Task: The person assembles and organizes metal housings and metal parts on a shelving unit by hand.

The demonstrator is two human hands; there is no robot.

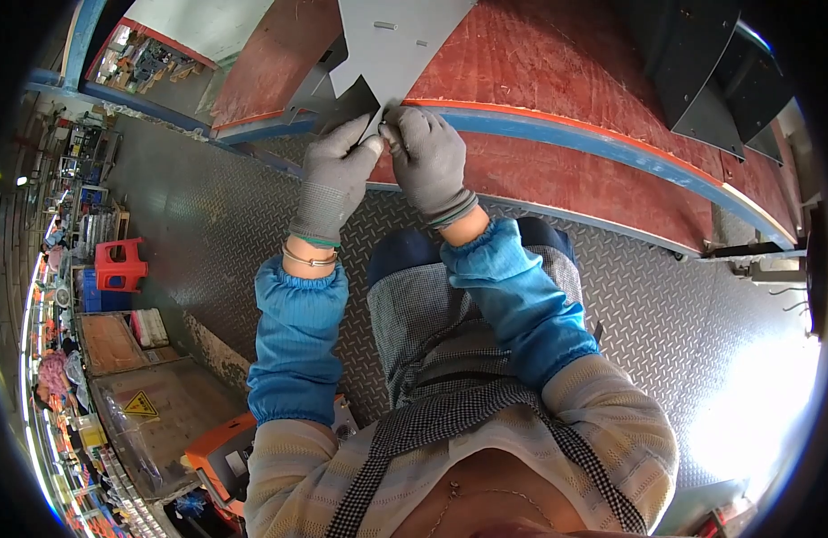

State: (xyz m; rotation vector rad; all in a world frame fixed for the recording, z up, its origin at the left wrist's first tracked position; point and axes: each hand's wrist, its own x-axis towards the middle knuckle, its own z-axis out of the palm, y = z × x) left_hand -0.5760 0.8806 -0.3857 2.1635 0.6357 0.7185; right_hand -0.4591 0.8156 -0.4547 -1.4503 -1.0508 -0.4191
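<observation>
Both hands wear grey knit gloves and meet at the near edge of a red-topped bench. My left hand point(333, 175) is closed on the corner of a grey bent sheet-metal part point(392, 54), its thumb on top beside a dark folded flap point(353, 100). The part has small slots and reaches away over the bench top. Close beside it, my right hand point(426, 161) pinches at the part's near edge, thumb and finger pressed together. Whatever lies between those fingertips is too small and hidden to make out.
The red wooden bench point(540, 67) has a blue metal frame point(575, 139) and a lower red shelf. Dark bent metal panels point(701, 81) stand at its right. A red plastic stool point(121, 264) and an orange machine point(221, 457) are to the left, on a tread-plate floor point(226, 197).
</observation>
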